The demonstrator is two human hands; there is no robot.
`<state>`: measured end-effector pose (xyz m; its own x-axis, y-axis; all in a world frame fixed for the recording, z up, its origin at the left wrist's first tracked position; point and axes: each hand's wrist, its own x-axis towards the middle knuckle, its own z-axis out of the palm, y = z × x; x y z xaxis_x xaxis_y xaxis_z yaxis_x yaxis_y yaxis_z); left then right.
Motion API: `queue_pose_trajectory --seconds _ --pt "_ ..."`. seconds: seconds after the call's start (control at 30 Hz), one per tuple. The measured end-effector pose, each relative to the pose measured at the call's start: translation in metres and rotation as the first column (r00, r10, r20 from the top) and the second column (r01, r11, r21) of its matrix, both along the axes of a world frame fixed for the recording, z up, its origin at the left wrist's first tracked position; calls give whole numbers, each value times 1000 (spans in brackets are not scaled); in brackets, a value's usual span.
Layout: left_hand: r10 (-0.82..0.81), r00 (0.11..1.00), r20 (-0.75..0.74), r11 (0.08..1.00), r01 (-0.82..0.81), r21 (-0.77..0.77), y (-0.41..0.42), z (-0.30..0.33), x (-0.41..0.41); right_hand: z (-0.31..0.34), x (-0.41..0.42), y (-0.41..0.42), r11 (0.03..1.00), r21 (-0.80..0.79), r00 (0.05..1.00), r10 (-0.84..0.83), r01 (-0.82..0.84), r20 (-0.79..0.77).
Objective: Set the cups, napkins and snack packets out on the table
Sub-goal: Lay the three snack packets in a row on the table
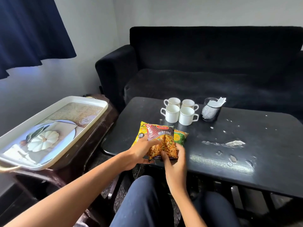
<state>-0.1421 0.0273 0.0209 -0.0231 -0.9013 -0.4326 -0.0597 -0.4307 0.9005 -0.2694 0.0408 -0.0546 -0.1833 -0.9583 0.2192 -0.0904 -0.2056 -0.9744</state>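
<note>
Head view. Black coffee table (246, 145), top scuffed and flecked with pale chips, set in front of a black sofa (213, 63). Toward the far edge of the table: four white cups (179, 113) with thin rim lines, grouped two by two and touching or nearly so, handles turned outward. Just right of the cups: black mesh holder (210, 112) with white napkins (216, 102) sticking out of its top. Near the front left part of the table: three snack packets in an overlapping stack. Uppermost, red "MIXTURE" packet (161, 140); beneath it on the left, yellow packet (139, 135); beneath it on the right, green packet (179, 136). Left hand (141, 154) gripping the red packet at its lower left, thumb across the front, fingers curled beneath. Right hand (174, 159) pinching the lower right corner of the same packet, fingers curled round its edge. At left, on a dark brown side table (91, 145): white rectangular tray (49, 128) printed with a pale pumpkin and a woven mat, gold handle at its near end. Dark blue curtain (29, 30) at upper left against a white wall. Knees in dark blue trousers (142, 202) at the bottom edge.
</note>
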Motion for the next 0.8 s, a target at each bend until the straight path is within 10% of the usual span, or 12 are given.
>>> queue_pose_trajectory --seconds 0.27,0.53,0.8 --pt "-45 997 -59 984 34 -173 0 -5 2 4 0 4 989 -142 991 -52 34 -126" --pt "-145 989 26 969 147 -199 1 -3 1 16 -14 -2 962 65 890 219 -266 399" --pt "-137 990 32 980 140 -140 -1 -1 -9 17 -22 -7 973 137 904 116 -188 412"
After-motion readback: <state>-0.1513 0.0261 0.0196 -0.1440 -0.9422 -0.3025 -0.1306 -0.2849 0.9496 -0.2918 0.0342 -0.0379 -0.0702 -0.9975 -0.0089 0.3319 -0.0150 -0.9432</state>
